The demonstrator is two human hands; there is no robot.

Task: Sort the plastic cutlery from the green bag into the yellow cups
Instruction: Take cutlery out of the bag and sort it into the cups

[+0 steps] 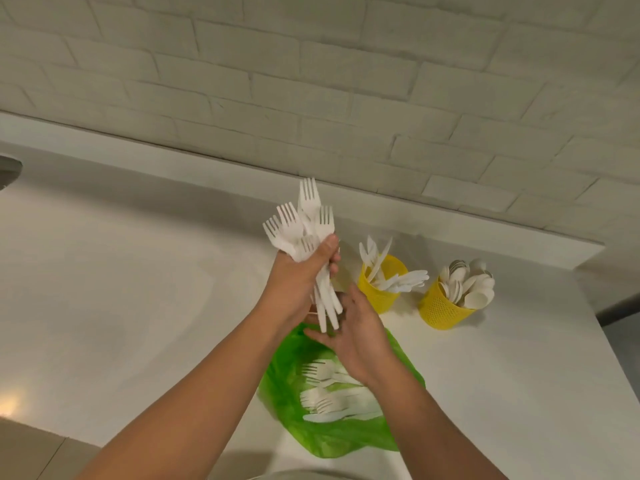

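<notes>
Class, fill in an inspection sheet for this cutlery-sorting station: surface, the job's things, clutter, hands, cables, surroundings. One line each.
Surface: white countertop.
Job's things: fork bundle held up, tines upward; green bag lying open on the countertop with loose forks inside; yellow cup of knives; yellow cup of spoons to its right.
Clutter: nothing seen.
Hands: left hand grips the fork bundle; right hand open at the handle ends.
Cables: nothing seen.
Surroundings: white brick wall behind the countertop; a grey rounded edge at far left, too cropped to identify.
</notes>
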